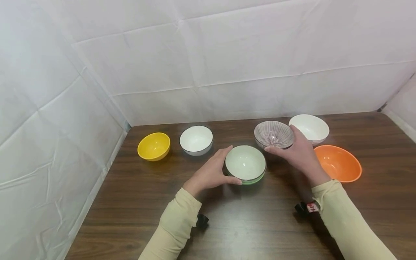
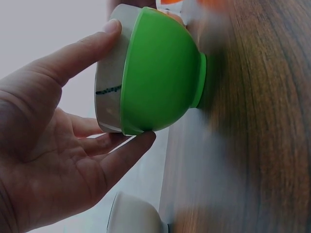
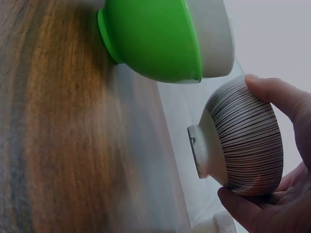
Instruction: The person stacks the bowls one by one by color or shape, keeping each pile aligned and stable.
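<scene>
Two nested bowls stand at mid-table: a white bowl with a dark rim (image 1: pixel 245 162) sits inside a green bowl (image 2: pixel 163 73). My left hand (image 1: pixel 212 169) holds this stack from its left side, thumb near the front and fingers at the back. To the right, my right hand (image 1: pixel 300 151) grips a striped bowl (image 3: pixel 250 141) by its sides. In the right wrist view the striped bowl's foot is off the tabletop, and the bowl is beside the stack. The green bowl is mostly hidden from the head view.
A yellow bowl (image 1: pixel 154 146) and a white bowl with a dark rim (image 1: pixel 196 140) stand at the back left. Behind the right hand is another white bowl (image 1: pixel 309 128). An orange bowl (image 1: pixel 338 163) lies right of the right wrist. White sheeting (image 1: pixel 227 54) closes off the table's back.
</scene>
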